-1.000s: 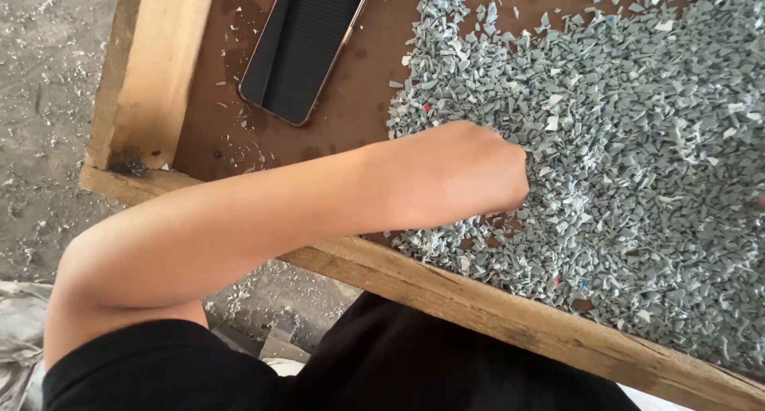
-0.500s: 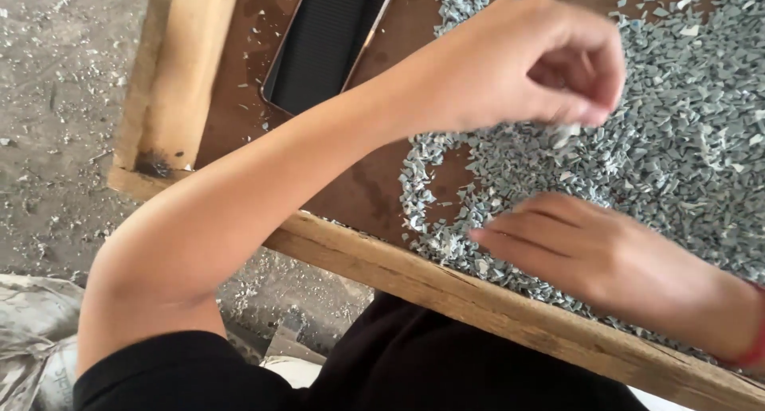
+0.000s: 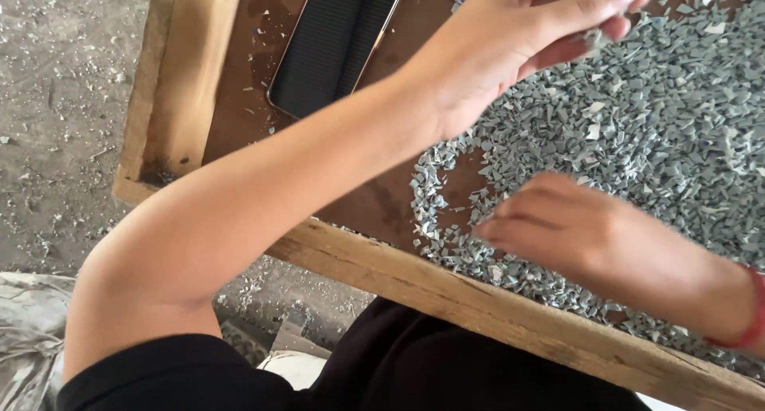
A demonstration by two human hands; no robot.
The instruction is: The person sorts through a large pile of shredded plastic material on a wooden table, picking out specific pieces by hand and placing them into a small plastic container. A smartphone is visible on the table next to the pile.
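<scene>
Nearest the body runs the wooden rim (image 3: 446, 287) of the table, a raised plank edge. Just beyond it the right hand (image 3: 606, 240) hovers low over the grey plastic flakes (image 3: 661, 140), fingers bunched loosely together; whether this grip pinches anything I cannot tell. The flakes lie spread across the brown table top, with a small bare patch just left of that hand. Farther off, the left hand (image 3: 526, 37) is raised above the heap, its grip pressed together on a few flakes. Beyond, at the far left, a dark phone (image 3: 335, 41) lies flat.
</scene>
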